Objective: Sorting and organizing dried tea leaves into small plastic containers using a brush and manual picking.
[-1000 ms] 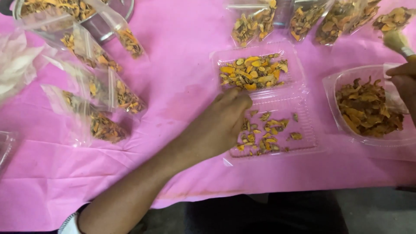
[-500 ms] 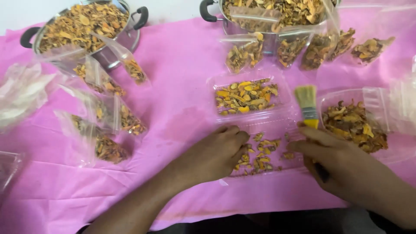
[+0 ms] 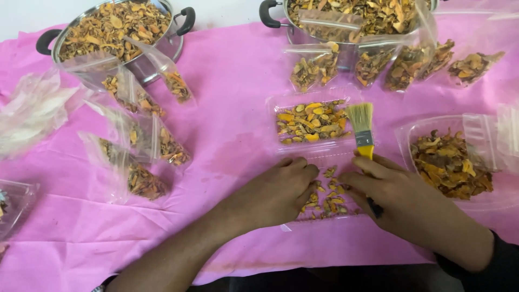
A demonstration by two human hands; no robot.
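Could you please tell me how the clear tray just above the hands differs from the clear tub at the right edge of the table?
The tray is shallow and rectangular, while the tub is deeper with rounded walls. The tray holds bright yellow, small-cut pieces; the tub holds darker, brown-orange, larger pieces. The tray sits beside the brush bristles, the tub farther right, past the right hand. Both are clear plastic, open, and rest on the pink cloth.
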